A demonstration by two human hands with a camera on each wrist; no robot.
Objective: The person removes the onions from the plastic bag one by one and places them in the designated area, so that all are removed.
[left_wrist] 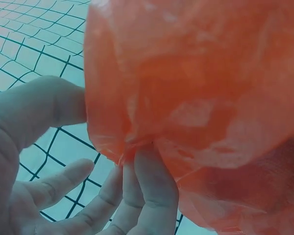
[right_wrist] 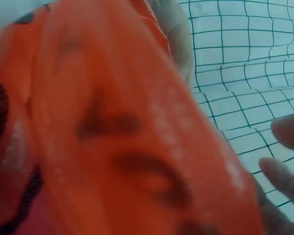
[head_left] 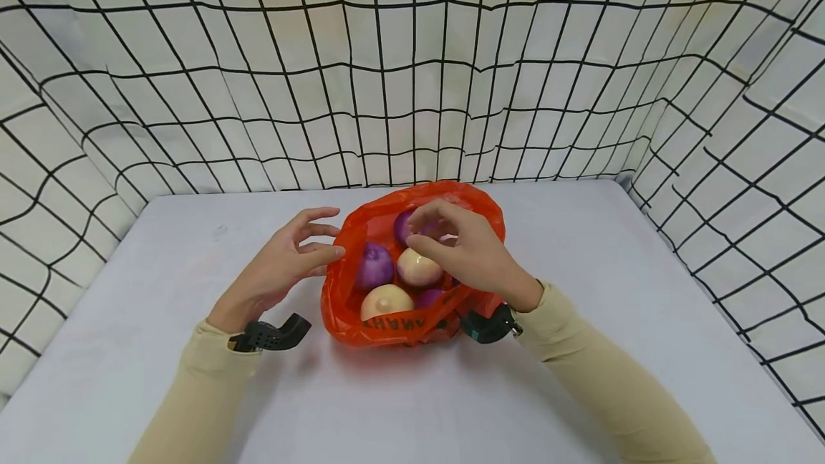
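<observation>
A red plastic bag [head_left: 335,306] with dark printed letters sits wide at the mouth on the white table. In it lie several round onion-like things: a purple one [head_left: 374,268], a pale yellow one [head_left: 417,268], another yellow one with a nub [head_left: 385,301] and a purple one farther back [head_left: 402,228]. My left hand [head_left: 290,256] holds the bag's left rim, thumb over the edge and lower fingers [left_wrist: 157,181] against the outer wall. Above the mouth, my right hand [head_left: 473,249] has bent fingers, thumb and index apart, nothing between them. It partly hides the contents.
The white table [head_left: 561,235] extends around the bag on both sides and in front. Black netting [head_left: 412,92] over pale walls encloses the back and sides. Each wrist wears a dark band with a camera mount.
</observation>
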